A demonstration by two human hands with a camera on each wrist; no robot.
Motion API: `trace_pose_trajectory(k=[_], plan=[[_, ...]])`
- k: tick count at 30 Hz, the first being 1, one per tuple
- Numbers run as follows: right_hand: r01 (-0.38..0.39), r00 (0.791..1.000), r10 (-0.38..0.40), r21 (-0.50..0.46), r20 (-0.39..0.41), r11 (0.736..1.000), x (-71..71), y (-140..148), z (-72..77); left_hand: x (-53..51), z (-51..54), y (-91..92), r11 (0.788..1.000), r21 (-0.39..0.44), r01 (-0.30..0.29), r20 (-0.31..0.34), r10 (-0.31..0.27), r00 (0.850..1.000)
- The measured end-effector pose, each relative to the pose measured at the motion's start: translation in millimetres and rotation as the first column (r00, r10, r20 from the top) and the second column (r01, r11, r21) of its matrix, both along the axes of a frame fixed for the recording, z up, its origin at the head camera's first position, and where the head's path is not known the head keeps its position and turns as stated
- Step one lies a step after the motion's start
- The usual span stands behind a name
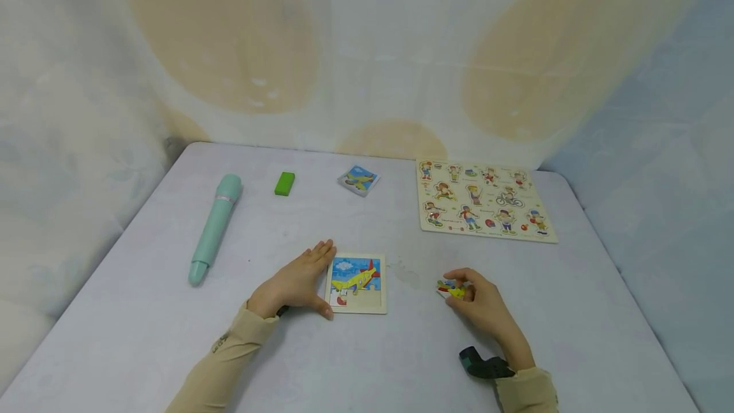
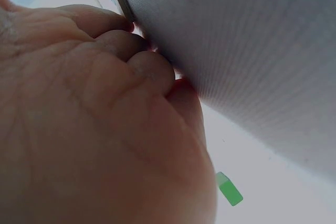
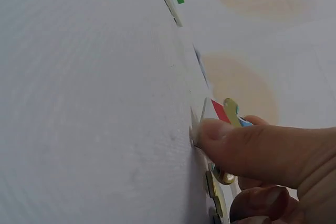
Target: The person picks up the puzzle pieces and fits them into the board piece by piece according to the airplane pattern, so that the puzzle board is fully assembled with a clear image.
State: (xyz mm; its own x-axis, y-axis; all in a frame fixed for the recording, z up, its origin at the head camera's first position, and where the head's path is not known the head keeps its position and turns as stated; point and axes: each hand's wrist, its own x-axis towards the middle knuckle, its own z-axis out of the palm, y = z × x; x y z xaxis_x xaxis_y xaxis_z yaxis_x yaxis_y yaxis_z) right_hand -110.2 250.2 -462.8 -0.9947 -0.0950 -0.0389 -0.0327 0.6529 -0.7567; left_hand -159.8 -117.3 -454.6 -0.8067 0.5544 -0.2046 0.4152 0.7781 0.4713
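A wooden jigsaw puzzle board (image 1: 355, 313) with a yellow airplane picture lies at the middle of the table. Bare wood shows along the right part of its bottom row; a white and red piece (image 1: 338, 298) sits at the row's left. My left hand (image 1: 301, 276) rests against the board's left edge, fingers and thumb spread; its palm (image 2: 105, 119) fills much of the left wrist view. To the right of the board, my right hand (image 1: 482, 301) pinches a puzzle piece (image 3: 219, 110) low over the table, with other pieces under or beside it, partly hidden by the fingers.
A mint-green tube (image 1: 215, 228) lies at the left. Behind the board are a green block (image 1: 285, 183) and a small airplane picture card (image 1: 359, 180). A larger wooden board with figures of children (image 1: 487, 199) lies at the back right.
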Motion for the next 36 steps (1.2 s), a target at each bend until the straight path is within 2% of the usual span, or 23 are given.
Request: trace_pose_trajectory(k=[9, 13, 18, 23, 30, 36], plan=[[-0.002, 0.999, 0.002, -0.004, 0.036, 1.000, -0.7, -3, 2.3, 1.6, 1.5, -1.8, 1.000, -0.001, -0.002, 0.003, 0.002, 1.000], [0.014, 0.998, -0.008, -0.083, 0.070, 0.996, -2.4, -3, 1.3, 1.8, 2.6, -2.2, 1.000, -0.006, -0.001, 0.001, 0.001, 1.000], [0.021, 0.993, 0.006, -0.217, 0.121, 0.976, -6.5, -10, 6.1, 1.4, 3.7, -1.3, 1.000, 0.002, 0.003, 0.004, -0.003, 1.000], [0.029, 0.981, 0.024, -0.272, 0.192, 0.962, -13.2, -26, 14.7, 0.1, 3.5, 0.4, 1.000, 0.001, 0.000, 0.014, 0.000, 1.000], [-0.056, 0.974, 0.111, -0.267, 0.196, 0.962, -31.3, -53, 22.9, -0.9, 4.3, 1.4, 1.000, -0.007, -0.014, 0.018, 0.014, 1.000], [-0.144, 0.968, 0.200, -0.320, 0.149, 0.936, -42.6, -76, 23.6, 1.1, 5.7, 0.5, 1.000, 0.007, -0.015, 0.029, 0.015, 0.999]])
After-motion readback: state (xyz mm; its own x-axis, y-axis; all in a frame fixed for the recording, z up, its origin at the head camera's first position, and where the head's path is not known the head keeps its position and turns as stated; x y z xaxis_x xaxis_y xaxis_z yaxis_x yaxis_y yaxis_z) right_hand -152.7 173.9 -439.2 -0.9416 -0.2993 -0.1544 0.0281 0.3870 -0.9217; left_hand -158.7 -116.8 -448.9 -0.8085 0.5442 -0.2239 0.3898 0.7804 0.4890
